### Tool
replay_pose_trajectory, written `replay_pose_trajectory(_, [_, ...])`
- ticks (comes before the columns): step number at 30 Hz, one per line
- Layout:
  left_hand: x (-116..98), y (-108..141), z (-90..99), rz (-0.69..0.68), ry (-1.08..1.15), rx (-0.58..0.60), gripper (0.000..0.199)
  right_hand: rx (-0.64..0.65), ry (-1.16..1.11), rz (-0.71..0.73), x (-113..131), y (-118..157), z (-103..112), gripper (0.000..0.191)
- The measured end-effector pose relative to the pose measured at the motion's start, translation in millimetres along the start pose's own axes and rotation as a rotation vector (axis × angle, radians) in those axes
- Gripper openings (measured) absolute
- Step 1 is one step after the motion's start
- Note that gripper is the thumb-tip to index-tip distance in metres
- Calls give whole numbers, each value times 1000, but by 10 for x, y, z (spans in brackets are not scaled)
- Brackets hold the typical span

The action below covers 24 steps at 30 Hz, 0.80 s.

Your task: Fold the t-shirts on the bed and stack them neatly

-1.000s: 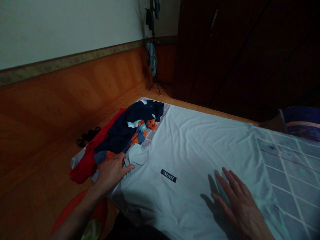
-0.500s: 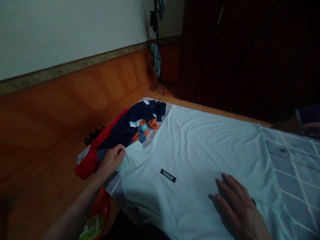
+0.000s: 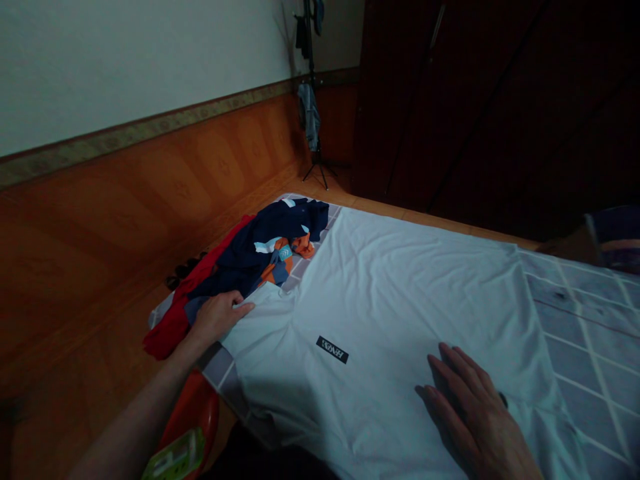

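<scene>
Because the white shirt (image 3: 400, 313) is spread flat across the grid-patterned mat (image 3: 590, 333), both hands work on its surface rather than lift it. The shirt lies in the middle of the mat, with a small black label (image 3: 332, 349) showing on its upper face.

The right hand (image 3: 475, 413) rests palm down on the cloth, fingers extended and relaxed, grasping nothing; a flat palm of this kind appears suited to pinning the fabric in place. The left hand (image 3: 217, 317) lies at the shirt's left edge, on the sleeve (image 3: 260, 310), fingers loosely curled with the tips on the cloth. Whether the fingers pinch the sleeve or only press on it cannot be told.

A pile of clothes (image 3: 250, 257) in navy, orange and red sits at the mat's far left corner, just beside the sleeve and the left hand, apart from the spread shirt. An orange-red container (image 3: 193, 417) stands on the floor below the left forearm. A stand (image 3: 313, 100) hung with garments occupies the far corner.
</scene>
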<state>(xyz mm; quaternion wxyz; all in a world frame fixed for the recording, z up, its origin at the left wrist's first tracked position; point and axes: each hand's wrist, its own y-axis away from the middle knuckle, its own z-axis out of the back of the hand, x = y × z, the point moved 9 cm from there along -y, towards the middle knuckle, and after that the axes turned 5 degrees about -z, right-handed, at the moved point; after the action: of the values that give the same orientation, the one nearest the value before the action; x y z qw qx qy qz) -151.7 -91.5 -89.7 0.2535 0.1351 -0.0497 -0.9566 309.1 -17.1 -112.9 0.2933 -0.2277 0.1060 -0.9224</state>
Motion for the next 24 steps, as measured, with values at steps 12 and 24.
replay_pose_trajectory(12, [-1246, 656, -52, -421, -111, -38, 25, 7, 36, 8, 3, 3, -15, 44])
replay_pose_trajectory(24, [-1158, 568, -260, -412, -22, 50, 26, -14, 43, 33, 48, -15, 26, 43])
